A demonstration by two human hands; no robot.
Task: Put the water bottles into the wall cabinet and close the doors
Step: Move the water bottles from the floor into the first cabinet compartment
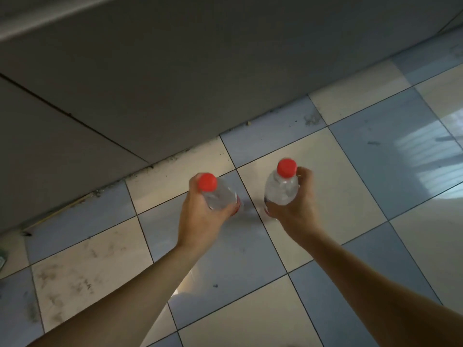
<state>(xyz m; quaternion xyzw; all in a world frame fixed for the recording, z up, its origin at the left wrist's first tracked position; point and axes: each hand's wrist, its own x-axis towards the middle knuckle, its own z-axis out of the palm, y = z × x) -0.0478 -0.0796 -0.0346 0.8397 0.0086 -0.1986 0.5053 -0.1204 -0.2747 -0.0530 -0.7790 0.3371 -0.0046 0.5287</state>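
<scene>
Each hand carries one clear plastic water bottle with a red screw cap above the checkered tile floor (313,309), a little out from the foot of the grey wall (175,83) that fills the upper part of the view. The left hand (198,216) has its grip wrapped round the body of the left bottle (220,196), which tilts with its cap leaning toward the wall; the right hand (298,206) has its grip curled round the right bottle (281,189) just below the shoulder, and that bottle stands closer to upright, farther from the wall than the left one. The two bottles are near each other but apart. The wall cabinet is not in view, so both bottles are yet to be put away and the doors yet to be dealt with. The bottles look full, so I judge them moderately heavy for their size, with thin walls that dent under a hard squeeze and a smooth skin that could slide in a loose hold. The firmest place to hold is round the mid-body or just under the shoulder, as now; the cap and neck are stiff but offer less control when the bottle is set down on a shelf.
</scene>
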